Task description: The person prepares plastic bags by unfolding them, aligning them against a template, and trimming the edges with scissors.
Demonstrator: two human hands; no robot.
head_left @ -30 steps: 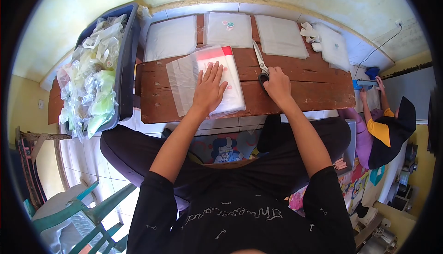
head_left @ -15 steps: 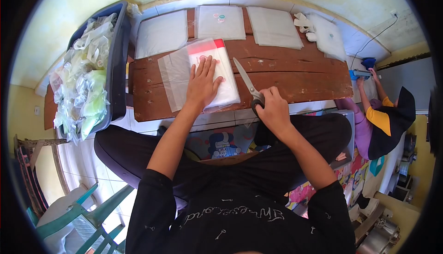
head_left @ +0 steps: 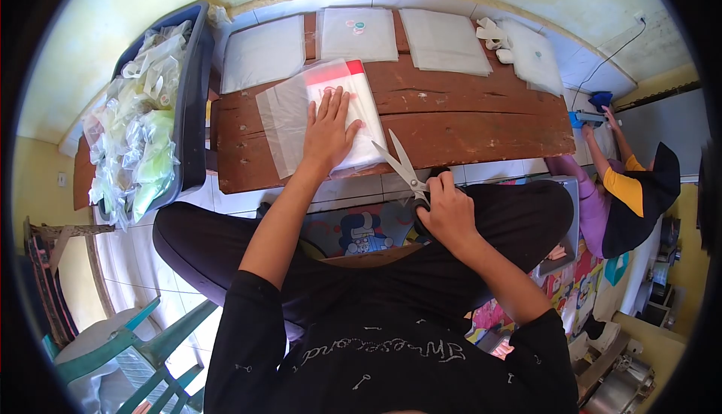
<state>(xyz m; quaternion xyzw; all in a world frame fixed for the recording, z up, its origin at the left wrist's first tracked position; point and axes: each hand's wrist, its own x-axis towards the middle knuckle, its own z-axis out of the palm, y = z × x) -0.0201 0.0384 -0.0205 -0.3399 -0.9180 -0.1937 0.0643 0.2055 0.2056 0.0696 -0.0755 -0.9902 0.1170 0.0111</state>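
Note:
My left hand [head_left: 329, 132] lies flat, fingers stretched, on a plastic packet [head_left: 362, 98] of white bags with a red top band. Clear plastic film [head_left: 278, 121] sticks out to the packet's left on the wooden table. My right hand [head_left: 449, 215] is closed round the black handles of a pair of scissors [head_left: 404, 166]. Their blades stand apart and point up and left, the tips close to the packet's lower right edge. Whether the blades touch the plastic, I cannot tell.
Stacks of clear plastic bags [head_left: 444, 40] lie along the table's [head_left: 481, 132] far side. A dark bin [head_left: 197, 106] full of plastic bags stands left. At right, another person [head_left: 624, 196] handles a blue device [head_left: 587, 118]. A green chair [head_left: 143, 354] stands lower left.
The scissors have opened and swung left and down, bringing their tips toward the packet's lower right edge. My left hand stays on the packet, almost unmoved.

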